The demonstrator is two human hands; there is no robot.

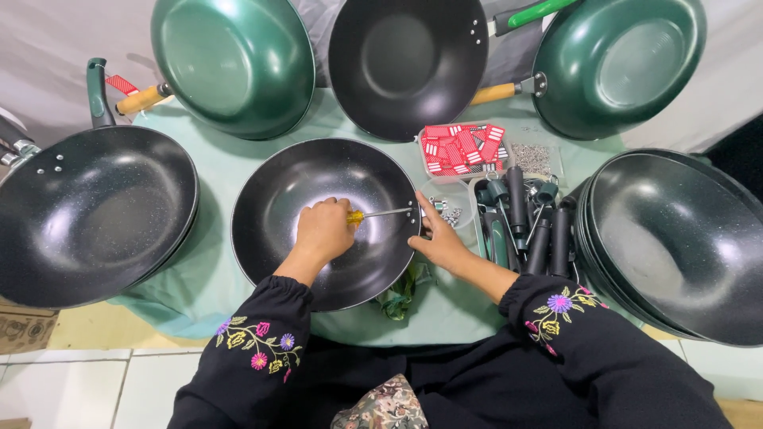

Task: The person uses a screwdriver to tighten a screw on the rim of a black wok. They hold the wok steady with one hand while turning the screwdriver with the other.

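A yellow-handled screwdriver [375,213] is gripped in the left hand [324,229] inside the handleless wok [324,222], whose right rim is steadied by the closed right hand [442,241].

Six woks show [326,218] — three green-backed, three black-faced — plus one screwdriver [373,214] and two hands [324,230].
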